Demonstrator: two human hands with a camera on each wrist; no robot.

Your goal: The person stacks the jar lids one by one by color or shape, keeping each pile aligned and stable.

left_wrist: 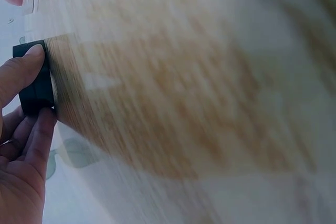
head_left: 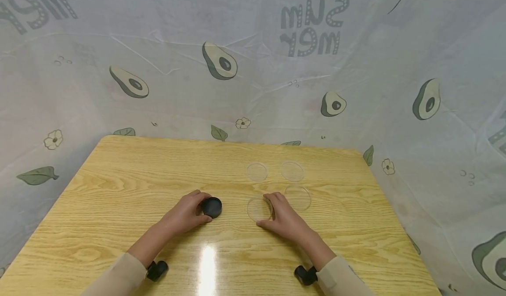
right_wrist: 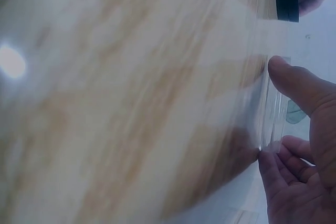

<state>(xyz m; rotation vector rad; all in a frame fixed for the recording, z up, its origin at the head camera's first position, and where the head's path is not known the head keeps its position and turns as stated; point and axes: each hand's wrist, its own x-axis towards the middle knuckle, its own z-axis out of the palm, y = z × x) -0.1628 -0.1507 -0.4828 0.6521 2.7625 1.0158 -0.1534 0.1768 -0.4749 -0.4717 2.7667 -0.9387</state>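
My left hand [head_left: 189, 213] grips a small, low black round container [head_left: 212, 207] from its left side, the thumb at the near edge and fingers at the far edge. In the left wrist view, a seam runs round the side of the black container [left_wrist: 37, 85], which sits flat at the table surface. To the right, my right hand [head_left: 283, 218] holds a clear round petri dish [head_left: 257, 209] between thumb and fingers. The right wrist view shows the thin layered wall of the clear dish [right_wrist: 273, 114], low on the tabletop.
Beyond the right hand lie three more clear round dishes: one behind on the left [head_left: 257, 171], one behind on the right [head_left: 292, 171] and one nearer on the right [head_left: 298, 198]. The wood-grain table [head_left: 130, 182] ends at a printed avocado curtain [head_left: 253, 94].
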